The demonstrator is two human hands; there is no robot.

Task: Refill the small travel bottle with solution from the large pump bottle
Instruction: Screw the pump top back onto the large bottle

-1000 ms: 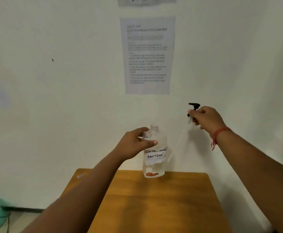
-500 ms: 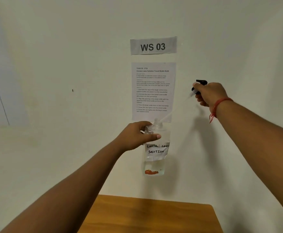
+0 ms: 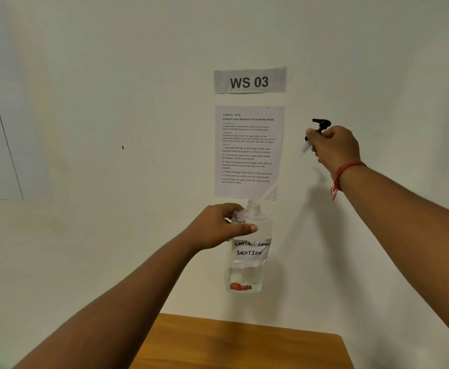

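Pump being drawn out of the large bottle [image 3: 248, 251].
Left hand [image 3: 219, 227] grips the bottle's shoulder; right hand [image 3: 335, 146] pinches the pump head [image 3: 321, 124], tube end at the neck. Next: clear the tube, set it on the worktop [image 3: 244, 344].

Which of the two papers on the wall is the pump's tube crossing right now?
The lower one, the instruction sheet: the clear tube runs over its bottom right corner. The WS 03 sign above hangs untouched.

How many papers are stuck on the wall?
2. The small WS 03 sign is on top, and the bigger instruction sheet hangs right under it, above the bottle. More could be outside the picture.
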